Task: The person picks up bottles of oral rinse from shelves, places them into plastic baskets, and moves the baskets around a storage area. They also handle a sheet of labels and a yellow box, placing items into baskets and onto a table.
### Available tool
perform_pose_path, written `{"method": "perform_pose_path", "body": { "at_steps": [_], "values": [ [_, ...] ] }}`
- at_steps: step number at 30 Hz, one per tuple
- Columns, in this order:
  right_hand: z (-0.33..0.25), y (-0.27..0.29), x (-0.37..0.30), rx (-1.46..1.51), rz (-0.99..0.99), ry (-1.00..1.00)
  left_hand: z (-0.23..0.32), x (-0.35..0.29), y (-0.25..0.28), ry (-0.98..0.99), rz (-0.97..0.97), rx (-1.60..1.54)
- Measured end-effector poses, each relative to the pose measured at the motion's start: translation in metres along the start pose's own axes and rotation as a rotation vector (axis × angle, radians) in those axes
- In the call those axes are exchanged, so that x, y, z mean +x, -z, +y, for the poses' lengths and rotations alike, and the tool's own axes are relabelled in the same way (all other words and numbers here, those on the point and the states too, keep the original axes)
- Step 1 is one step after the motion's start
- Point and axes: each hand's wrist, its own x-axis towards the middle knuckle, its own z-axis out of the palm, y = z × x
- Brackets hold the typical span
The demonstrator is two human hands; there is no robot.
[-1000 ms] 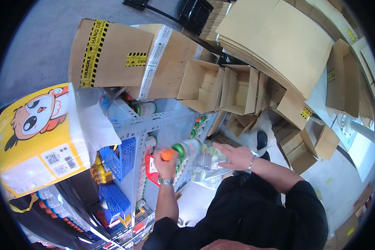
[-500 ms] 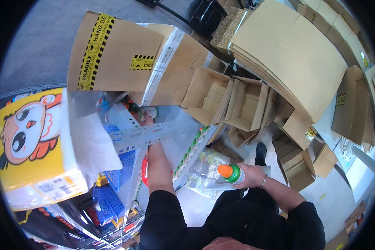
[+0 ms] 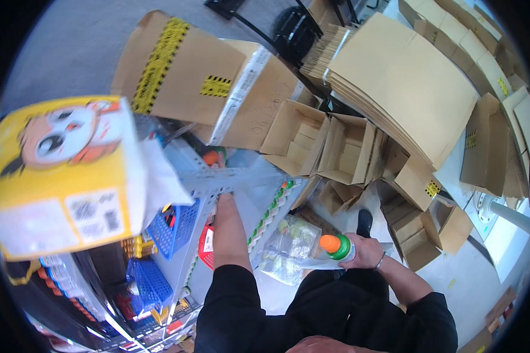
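Note:
My right hand (image 3: 366, 253) is closed around a green bottle with an orange cap (image 3: 335, 245), held in front of my lap. A pale, flat sheet (image 3: 319, 264) shows under that hand. My left arm reaches over a perforated metal shelf rail (image 3: 235, 179) into a grey shelf bay. There my left hand (image 3: 220, 165), partly hidden by the rail, appears closed on another bottle with an orange cap (image 3: 210, 157). Beside the left forearm sits a red basket (image 3: 206, 247). A row of green and white items (image 3: 271, 217) lines the shelf edge.
A yellow pack with a cartoon bird (image 3: 65, 176) looms at the left, above blue baskets (image 3: 150, 285). Big cardboard boxes (image 3: 182, 70) stand behind the shelf. Open cartons (image 3: 294, 138) and a stack of flat cardboard (image 3: 403, 82) fill the right. Clear plastic-wrapped goods (image 3: 288, 247) lie on the floor.
At my left hand, a bottle's orange cap now shows where a pale, round end showed before. My right hand and its bottle sit slightly farther right. The whole view has shifted a little.

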Motion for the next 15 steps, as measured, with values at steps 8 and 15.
{"method": "perform_pose_path", "body": {
  "at_steps": [8, 15],
  "values": [
    [-0.076, -0.022, -0.016, -0.120, -0.070, 0.077, -0.001, -0.209, 0.175, 0.006, -0.357, -0.299],
    [-0.162, -0.110, -0.014, -0.066, -0.130, 0.402, -0.018, -0.287, 0.465, -0.334, -0.113, -0.730]
  ]
}}
